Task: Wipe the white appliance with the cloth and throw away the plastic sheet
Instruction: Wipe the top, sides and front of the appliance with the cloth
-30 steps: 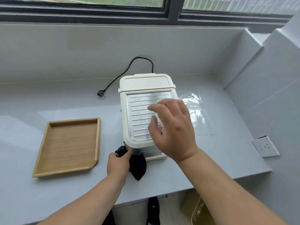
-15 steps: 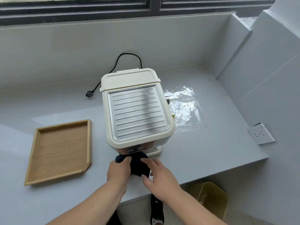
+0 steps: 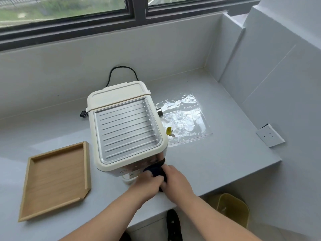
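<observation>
Yellow bin (image 3: 231, 209) sits just below the counter edge, handy for the sheet I guess. Left hand (image 3: 149, 182) and right hand (image 3: 176, 180) both grip the bunched dark cloth (image 3: 156, 168), pressing it on the front of the white appliance (image 3: 128, 126), probably for extra scrubbing force. Plastic sheet (image 3: 184, 119) lies flat beyond, right of the machine, untouched.

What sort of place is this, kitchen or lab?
Likely a home kitchen or utility nook, sparsely set up: a grey counter under a window, a white appliance with its plug lying loose, and a yellow bin below the counter edge.
</observation>
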{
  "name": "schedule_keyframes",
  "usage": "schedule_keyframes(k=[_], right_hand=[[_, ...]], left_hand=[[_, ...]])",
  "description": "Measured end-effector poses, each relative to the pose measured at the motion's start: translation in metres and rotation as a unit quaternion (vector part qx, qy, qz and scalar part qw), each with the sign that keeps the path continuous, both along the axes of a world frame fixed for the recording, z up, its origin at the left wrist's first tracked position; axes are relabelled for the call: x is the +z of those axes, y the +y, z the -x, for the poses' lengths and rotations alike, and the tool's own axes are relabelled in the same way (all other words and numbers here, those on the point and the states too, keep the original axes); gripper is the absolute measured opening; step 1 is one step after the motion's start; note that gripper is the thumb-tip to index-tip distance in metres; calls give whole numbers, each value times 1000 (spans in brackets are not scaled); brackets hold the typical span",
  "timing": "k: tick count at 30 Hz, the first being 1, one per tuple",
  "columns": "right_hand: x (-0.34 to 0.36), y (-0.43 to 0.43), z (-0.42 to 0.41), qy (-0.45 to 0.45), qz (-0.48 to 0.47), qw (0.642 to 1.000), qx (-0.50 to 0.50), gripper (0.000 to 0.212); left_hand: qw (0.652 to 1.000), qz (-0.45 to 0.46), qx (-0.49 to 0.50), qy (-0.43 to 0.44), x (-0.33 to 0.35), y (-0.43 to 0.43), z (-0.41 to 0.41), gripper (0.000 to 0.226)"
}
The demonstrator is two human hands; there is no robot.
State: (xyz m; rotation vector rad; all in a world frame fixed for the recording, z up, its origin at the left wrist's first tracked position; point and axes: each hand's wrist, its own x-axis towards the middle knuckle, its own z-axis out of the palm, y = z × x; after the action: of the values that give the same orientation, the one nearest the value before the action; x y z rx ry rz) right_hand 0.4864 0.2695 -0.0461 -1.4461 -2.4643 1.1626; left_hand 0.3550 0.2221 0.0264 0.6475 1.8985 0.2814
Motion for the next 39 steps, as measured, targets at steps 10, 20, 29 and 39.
schedule_keyframes(k=[10, 20, 29, 39], right_hand=[[-8, 27, -21, 149, 49, 968, -196, 8], [17, 91, 1, 128, 223, 948, -187, 28], [6, 142, 14, 163, 415, 876, -185, 42], [32, 211, 69, 137, 446, 866, -178, 27]], left_hand=[[927, -239, -256, 133, 102, 33, -60, 47], [825, -372, -163, 394, 146, 79, 43, 65], [861, -195, -156, 444, 123, 79, 92, 108], [855, -189, -160, 457, 121, 81, 91, 105]])
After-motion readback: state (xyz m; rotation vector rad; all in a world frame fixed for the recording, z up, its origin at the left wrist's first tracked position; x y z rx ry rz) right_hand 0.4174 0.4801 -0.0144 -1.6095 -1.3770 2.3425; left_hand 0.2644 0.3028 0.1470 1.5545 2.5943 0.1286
